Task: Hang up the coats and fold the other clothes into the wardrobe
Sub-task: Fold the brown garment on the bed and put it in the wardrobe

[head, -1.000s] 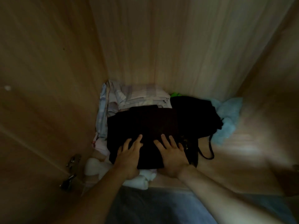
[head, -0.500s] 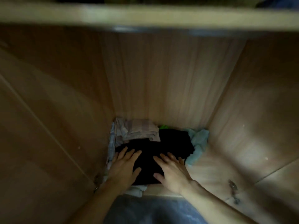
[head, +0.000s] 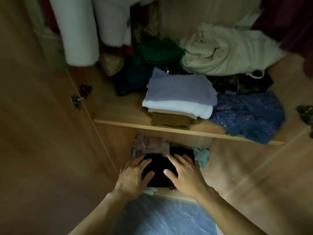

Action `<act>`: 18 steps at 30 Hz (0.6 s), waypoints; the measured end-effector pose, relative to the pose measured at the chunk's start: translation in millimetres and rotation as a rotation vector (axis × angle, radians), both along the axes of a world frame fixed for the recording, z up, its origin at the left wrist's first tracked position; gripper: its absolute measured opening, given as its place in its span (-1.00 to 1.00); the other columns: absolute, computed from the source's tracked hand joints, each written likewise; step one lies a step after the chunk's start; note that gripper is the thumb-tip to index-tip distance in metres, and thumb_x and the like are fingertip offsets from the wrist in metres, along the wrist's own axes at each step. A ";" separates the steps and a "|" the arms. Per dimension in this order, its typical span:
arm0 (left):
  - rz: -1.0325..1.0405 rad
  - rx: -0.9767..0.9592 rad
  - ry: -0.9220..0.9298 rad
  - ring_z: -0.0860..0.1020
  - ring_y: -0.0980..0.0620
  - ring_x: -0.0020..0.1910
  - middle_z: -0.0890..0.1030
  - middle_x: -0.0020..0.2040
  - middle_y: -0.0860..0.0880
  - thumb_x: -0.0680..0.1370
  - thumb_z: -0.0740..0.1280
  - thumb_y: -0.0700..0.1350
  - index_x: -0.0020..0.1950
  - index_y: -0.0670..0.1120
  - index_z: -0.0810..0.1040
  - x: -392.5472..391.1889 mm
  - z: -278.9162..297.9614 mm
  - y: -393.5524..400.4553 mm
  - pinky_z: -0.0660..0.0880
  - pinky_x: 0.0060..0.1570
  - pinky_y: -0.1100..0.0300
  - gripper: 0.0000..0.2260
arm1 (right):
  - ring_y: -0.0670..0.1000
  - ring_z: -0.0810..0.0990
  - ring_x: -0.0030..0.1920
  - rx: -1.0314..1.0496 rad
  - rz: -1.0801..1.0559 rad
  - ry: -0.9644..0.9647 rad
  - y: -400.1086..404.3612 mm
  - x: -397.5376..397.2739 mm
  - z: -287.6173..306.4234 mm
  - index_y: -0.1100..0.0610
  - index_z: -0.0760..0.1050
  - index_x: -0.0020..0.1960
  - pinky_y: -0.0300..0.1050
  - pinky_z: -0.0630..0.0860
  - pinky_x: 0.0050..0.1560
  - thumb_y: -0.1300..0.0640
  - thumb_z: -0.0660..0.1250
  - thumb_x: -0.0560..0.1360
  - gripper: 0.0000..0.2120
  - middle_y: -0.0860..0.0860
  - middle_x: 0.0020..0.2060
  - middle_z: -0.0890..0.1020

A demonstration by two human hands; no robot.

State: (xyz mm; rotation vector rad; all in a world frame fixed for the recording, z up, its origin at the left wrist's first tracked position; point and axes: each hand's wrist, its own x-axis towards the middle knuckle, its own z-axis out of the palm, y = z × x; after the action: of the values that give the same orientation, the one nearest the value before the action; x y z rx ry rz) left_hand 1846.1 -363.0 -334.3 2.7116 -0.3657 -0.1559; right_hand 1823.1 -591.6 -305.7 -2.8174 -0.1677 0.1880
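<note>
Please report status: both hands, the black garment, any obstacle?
Left hand and right hand open, flat on folded black garment. Garment in lower compartment, atop pile. Checked fabric behind, light blue cloth at right; nothing blocking.

Beyond the hands (head: 160,177), the upper shelf (head: 118,114) bears a folded stack (head: 179,99), a blue patterned garment (head: 250,116) and a cream heap (head: 228,51). Under them, the lower shelf (head: 225,160) carries a black folded garment (head: 159,172).

Folded black garment (head: 159,168), flat atop pile in lower wardrobe compartment (head: 225,160), near front edge
</note>
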 end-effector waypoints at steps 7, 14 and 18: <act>-0.086 -0.071 -0.052 0.42 -0.15 0.40 0.26 0.54 -0.03 0.60 0.15 0.25 0.50 0.18 0.28 -35.4 104.4 8.0 0.48 0.26 -0.08 -0.52 | 0.10 0.28 0.46 0.037 -0.212 -0.201 6.0 -75.2 113.7 -0.07 0.20 0.56 0.02 0.31 0.38 -0.26 0.09 0.61 -0.43 0.01 0.46 0.38; -0.247 -0.140 -0.188 0.37 -0.18 0.41 0.29 0.52 -0.01 0.61 0.16 0.24 0.51 0.13 0.28 -96.3 187.5 34.5 0.42 0.28 -0.21 -0.51 | 0.05 0.22 0.52 0.076 -0.301 -0.287 40.4 -177.3 176.0 -0.05 0.18 0.57 0.14 0.30 0.42 -0.24 0.12 0.61 -0.41 0.00 0.53 0.26; -0.323 -0.127 -0.171 0.39 -0.16 0.38 0.35 0.47 -0.04 0.61 0.16 0.24 0.48 0.06 0.32 -137.4 195.6 36.2 0.43 0.29 -0.16 -0.51 | 0.06 0.28 0.49 0.024 -0.392 -0.344 58.1 -238.7 192.4 0.00 0.26 0.55 0.03 0.28 0.44 -0.18 0.20 0.60 -0.43 0.04 0.50 0.34</act>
State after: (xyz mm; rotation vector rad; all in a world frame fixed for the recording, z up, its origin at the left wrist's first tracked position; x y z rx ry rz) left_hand 1708.7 -326.8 -138.7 2.5297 -0.8348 0.0101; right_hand 1584.4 -533.5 -113.3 -2.7671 0.3043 -0.3840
